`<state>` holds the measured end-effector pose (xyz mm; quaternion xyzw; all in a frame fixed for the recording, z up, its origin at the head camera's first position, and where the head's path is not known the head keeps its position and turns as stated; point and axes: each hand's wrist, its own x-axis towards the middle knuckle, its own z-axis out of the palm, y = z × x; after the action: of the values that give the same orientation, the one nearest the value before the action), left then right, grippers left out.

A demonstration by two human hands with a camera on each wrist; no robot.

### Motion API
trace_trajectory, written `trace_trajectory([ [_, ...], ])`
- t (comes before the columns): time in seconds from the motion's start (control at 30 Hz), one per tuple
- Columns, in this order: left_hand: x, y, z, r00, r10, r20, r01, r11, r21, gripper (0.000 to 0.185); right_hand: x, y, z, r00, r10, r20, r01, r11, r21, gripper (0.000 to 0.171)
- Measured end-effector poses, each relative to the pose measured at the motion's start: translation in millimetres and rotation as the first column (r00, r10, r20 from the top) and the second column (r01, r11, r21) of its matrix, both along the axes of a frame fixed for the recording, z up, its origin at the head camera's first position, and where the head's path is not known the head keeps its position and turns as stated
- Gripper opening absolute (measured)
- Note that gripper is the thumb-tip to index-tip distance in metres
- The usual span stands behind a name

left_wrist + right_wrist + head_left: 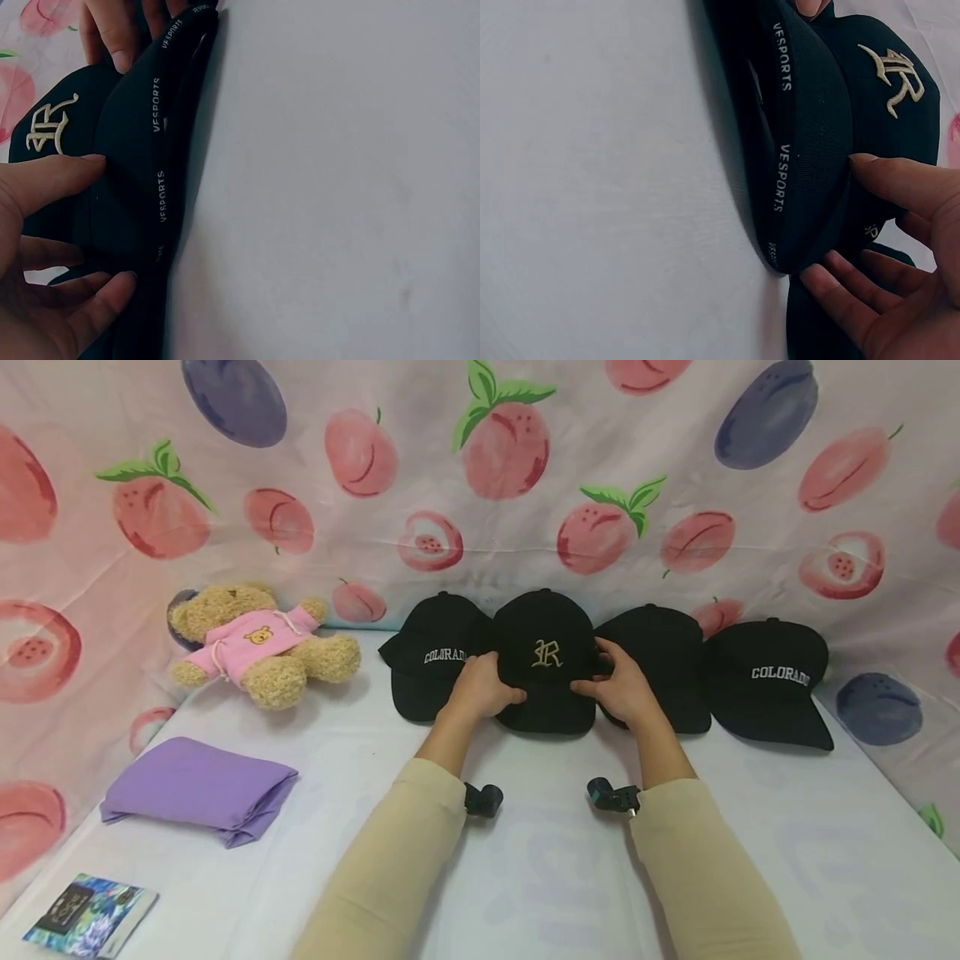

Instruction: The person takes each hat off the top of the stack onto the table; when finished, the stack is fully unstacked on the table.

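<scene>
Black cap with the gold letter (545, 664) sits on the white worktop (750, 827), second from the left in a row of four dark caps against the fruit-printed backdrop (480, 485). Its crown is a soft, matte woven fabric, rounded and domed, with an ornate gold embroidered letter raised on the front. The brim is stiff and curved; in the wrist views its underside carries a ribbed black tape printed with repeated white lettering.

Both hands hold this cap by the brim. The left hand (483, 689) grips the left edge, thumb on top and fingers curled beneath; the right hand (618, 687) grips the right edge the same way. Beige sleeves cover both forearms.

To the left stands a black cap with white lettering (435, 652), its crown touching the held one. To the right a plain black cap (663, 652) is partly hidden behind the right hand, and beyond it lies another lettered cap (772, 685).

Further left, a fuzzy tan teddy bear (258, 643) in a pink hooded top leans at the backdrop. A folded purple cloth (198, 789), smooth and flat, lies near the edge, and a glossy printed booklet (90, 917) lies at the near corner.
</scene>
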<state>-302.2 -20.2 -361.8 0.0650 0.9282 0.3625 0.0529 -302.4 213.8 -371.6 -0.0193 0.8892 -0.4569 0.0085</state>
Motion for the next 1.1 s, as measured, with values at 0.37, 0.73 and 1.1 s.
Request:
trace_trajectory([
  [0.37,-8.7,2,1.0,1.0,0.0,0.0,0.0,1.0,0.025,0.08,-0.6,0,3.1,1.0,-0.02,0.008,0.02,1.0,0.024,0.094],
  [0.73,-10.0,5,-0.2,1.0,0.02,0.02,-0.021,0.998,0.066,0.075,-0.2,-1,1.9,0.998,-0.057,-0.022,0.058,0.998,0.04,0.092],
  [1.1,-9.0,8,-6.2,1.0,0.006,0.029,-0.01,0.992,0.129,0.071,3.5,-13,3.3,0.985,-0.151,-0.082,0.154,0.987,0.034,0.088],
])
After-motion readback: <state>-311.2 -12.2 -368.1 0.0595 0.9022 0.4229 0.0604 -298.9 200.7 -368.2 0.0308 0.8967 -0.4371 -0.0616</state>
